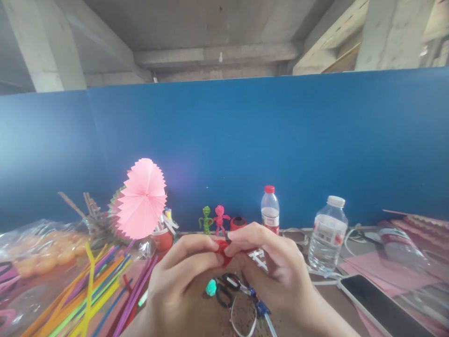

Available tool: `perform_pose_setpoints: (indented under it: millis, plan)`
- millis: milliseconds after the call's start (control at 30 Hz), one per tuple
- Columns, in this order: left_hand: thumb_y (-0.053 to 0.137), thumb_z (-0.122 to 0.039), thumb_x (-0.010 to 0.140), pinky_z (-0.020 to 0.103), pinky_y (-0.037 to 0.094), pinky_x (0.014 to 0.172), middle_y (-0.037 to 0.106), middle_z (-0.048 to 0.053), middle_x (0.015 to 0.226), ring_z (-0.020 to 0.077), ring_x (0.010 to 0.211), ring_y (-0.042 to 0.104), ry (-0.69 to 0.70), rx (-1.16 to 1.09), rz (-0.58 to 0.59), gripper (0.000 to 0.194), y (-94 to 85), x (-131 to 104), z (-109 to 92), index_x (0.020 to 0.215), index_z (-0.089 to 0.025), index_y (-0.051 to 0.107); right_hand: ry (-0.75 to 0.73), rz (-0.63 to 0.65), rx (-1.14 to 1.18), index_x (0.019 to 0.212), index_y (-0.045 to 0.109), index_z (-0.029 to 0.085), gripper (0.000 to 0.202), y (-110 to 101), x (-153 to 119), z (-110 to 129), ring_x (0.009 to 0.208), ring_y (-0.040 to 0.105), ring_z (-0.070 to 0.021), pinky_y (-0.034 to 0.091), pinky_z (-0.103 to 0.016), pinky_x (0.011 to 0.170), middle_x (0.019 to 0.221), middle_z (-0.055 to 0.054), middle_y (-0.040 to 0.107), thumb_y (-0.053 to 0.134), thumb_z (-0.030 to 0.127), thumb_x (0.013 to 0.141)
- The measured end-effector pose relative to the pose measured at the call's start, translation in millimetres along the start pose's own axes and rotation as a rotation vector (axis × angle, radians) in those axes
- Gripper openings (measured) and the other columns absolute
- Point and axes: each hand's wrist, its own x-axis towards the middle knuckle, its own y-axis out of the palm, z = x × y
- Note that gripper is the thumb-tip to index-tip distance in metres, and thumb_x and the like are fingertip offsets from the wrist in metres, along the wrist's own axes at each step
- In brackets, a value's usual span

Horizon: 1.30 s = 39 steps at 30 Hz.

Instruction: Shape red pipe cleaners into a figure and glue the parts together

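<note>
A small red wound piece, perhaps pipe cleaner, is pinched between the fingertips of both hands above the table. My left hand grips it from the left with thumb and forefinger. From the right, my right hand closes its fingers on it, and they cover part of it. Below the hands lie black-handled scissors and a small turquoise ball. A blue-and-clear tool with a white loop rests beside the scissors. Behind the fingers stand a green figure and a pink figure.
Colourful pipe cleaners or strips spread over the left side, near a bag of orange balls. A pink paper fan rises behind. Two upright bottles, one red-capped and one white-capped, and a phone are on the right.
</note>
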Motion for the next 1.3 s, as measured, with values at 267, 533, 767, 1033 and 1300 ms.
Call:
perform_pose_setpoints:
  millis: [267,533,767,1033,1300]
  plan:
    - [0.057,0.008,0.079,0.029,0.052,0.092,0.058,0.008,0.11,0.0207,0.107,0.058,0.38,0.224,0.067,0.029,-7.8,-1.5,8.9,0.1,-0.01,0.067,0.116,-0.08,0.035,0.101,0.061,0.026,0.039,4.1,-3.8,3.1,0.07,0.066,-0.0094,0.055,-0.018,0.067,0.081,0.003,0.07,0.059,-0.002,0.074]
    - [0.053,0.006,0.083,0.028,0.046,0.1,0.057,0.006,0.111,0.0185,0.11,0.056,0.43,0.262,0.093,0.028,-11.8,1.7,3.6,0.101,-0.011,0.066,0.156,-0.087,0.009,0.094,0.061,0.027,0.036,6.0,-3.8,7.6,0.062,0.062,-0.0085,0.054,-0.018,0.061,0.072,0.006,0.066,0.059,-0.001,0.071]
    - [0.055,0.001,0.085,0.022,0.047,0.097,0.058,0.005,0.105,0.0157,0.106,0.058,0.433,0.323,0.081,0.019,-9.1,5.5,-3.6,0.096,-0.011,0.065,0.29,-0.128,0.008,0.09,0.062,0.026,0.035,10.8,-6.9,7.1,0.06,0.063,-0.0089,0.055,-0.018,0.059,0.071,0.007,0.069,0.063,0.001,0.067]
    - [0.062,0.002,0.079,0.016,0.056,0.078,0.059,0.003,0.103,0.0121,0.09,0.062,0.16,0.206,0.07,0.031,-6.5,6.5,-2.2,0.102,-0.019,0.066,0.21,-0.085,-0.06,0.093,0.064,0.027,0.033,9.0,-5.4,5.8,0.07,0.065,-0.0082,0.055,-0.015,0.065,0.08,0.006,0.07,0.059,0.002,0.072]
    - [0.068,-0.005,0.076,0.018,0.055,0.078,0.066,0.002,0.097,0.0125,0.085,0.065,0.07,0.219,0.013,0.023,-2.2,9.7,-6.1,0.093,-0.021,0.067,0.31,-0.146,0.065,0.087,0.064,0.026,0.029,15.0,-4.7,5.6,0.07,0.068,-0.0087,0.056,-0.014,0.066,0.08,0.007,0.072,0.067,0.004,0.07]
